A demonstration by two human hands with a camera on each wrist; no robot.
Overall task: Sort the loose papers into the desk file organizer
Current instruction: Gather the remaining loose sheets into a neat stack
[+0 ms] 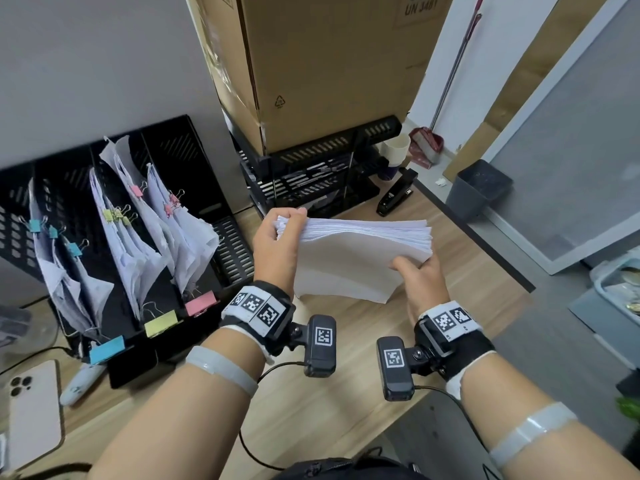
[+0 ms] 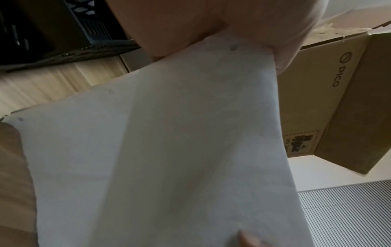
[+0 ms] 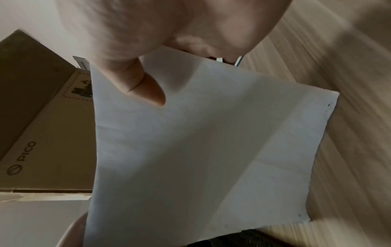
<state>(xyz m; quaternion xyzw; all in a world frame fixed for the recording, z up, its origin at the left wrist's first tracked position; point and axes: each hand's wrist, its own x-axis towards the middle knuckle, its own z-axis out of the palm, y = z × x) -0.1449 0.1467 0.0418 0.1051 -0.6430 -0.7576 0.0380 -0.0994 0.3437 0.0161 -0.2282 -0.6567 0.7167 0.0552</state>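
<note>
Gripped by left hand (image 1: 277, 237) at nine o'clock, right hand (image 1: 417, 275) at five: paper stack (image 1: 360, 251), thick, floppy, slide-prone, wanting edge holds.

Paper, wood, card and black mesh

The stack of papers (image 1: 360, 258) is smooth, matt white paper with thin soft edges. The desk (image 1: 311, 393) looks like pale wood with a fine grain and a dull finish. The file organizer (image 1: 228, 251) is black, with rows of little slots, and looks like metal mesh. The clips (image 1: 160, 323) on it are shiny wire with flat blue, yellow and pink parts. The big box (image 1: 329, 64) is rough brown cardboard. The phone (image 1: 33, 410) looks smooth and a bit glossy.
</note>
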